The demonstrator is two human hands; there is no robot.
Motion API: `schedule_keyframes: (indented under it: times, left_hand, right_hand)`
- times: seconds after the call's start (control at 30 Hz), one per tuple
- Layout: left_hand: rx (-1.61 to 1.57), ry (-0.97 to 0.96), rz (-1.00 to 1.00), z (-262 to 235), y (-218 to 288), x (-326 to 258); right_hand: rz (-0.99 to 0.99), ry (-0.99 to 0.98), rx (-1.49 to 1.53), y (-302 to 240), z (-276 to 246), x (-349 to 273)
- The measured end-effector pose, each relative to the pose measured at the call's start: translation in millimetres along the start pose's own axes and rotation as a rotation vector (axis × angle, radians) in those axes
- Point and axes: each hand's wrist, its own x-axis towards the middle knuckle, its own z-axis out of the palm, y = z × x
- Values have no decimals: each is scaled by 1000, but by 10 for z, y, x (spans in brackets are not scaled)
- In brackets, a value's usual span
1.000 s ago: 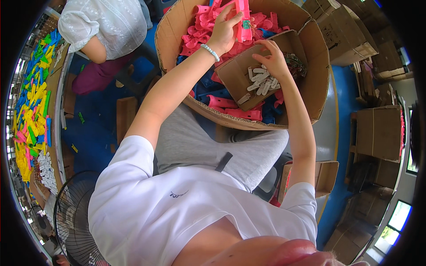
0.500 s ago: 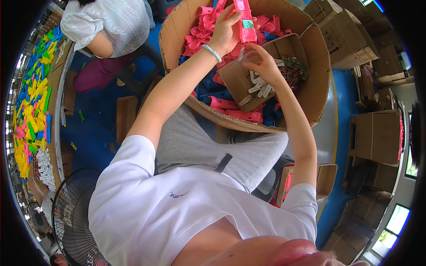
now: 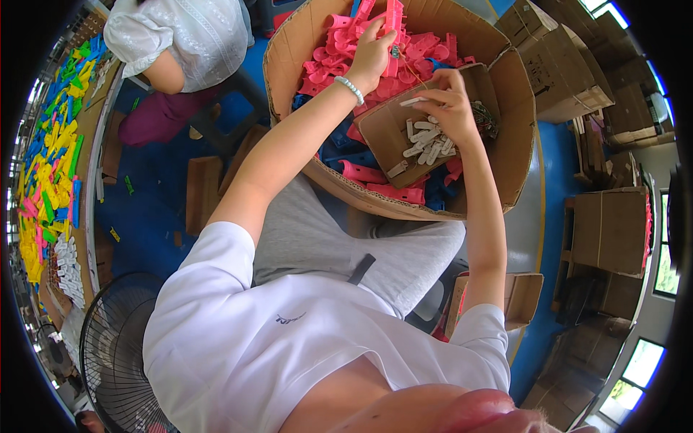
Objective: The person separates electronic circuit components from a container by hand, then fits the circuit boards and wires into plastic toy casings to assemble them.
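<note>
My left hand (image 3: 370,59), a beaded bracelet on its wrist, grips a long pink plastic housing (image 3: 393,36) over the large carton. A small green circuit board (image 3: 395,52) shows at the housing's edge, partly hidden by my fingers. To the right, my right hand (image 3: 452,108) pinches a small white plastic piece (image 3: 413,102) above a smaller cardboard box (image 3: 386,133). That box holds several white plastic pieces (image 3: 431,143) and a tangle of thin wires with small boards (image 3: 485,119). Pink plastic housings (image 3: 339,65) lie heaped under and around my left hand.
The large carton (image 3: 521,155) stands before my knees, with blue parts (image 3: 339,141) among the pink. Another person (image 3: 180,43) sits at the left by a table of coloured parts (image 3: 54,166). A black fan (image 3: 123,353) is at lower left; stacked cartons (image 3: 610,231) line the right.
The pink housing has turned in my left hand, so its board now shows edge-on. My right hand has moved right, away from the housing, with the white piece between its fingers.
</note>
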Motion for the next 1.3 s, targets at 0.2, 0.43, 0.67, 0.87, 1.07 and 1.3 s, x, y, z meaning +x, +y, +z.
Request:
schedule_keyframes:
  times: [0.2,0.43,0.67,0.87,1.07,1.3]
  left_hand:
    - [71,-124,-328,182,89,-212]
    - [-36,-527,-473,332,63,-469]
    - [138,-553,-359,345,-17,-525]
    - [75,-478,-369,429,36,-597]
    - [-116,-467,-463,416,123,-613]
    - [-287,-592,-559,476,238,-626]
  right_hand:
    - [145,395,111,-73,-152,39]
    - [238,672,-59,-24,-160,105]
    - [-86,499,-516,116,-207,104]
    - [36,565,-374,102,-173,132]
    - [291,440,52,75,-190,124]
    - [412,524,513,167,-139,-44]
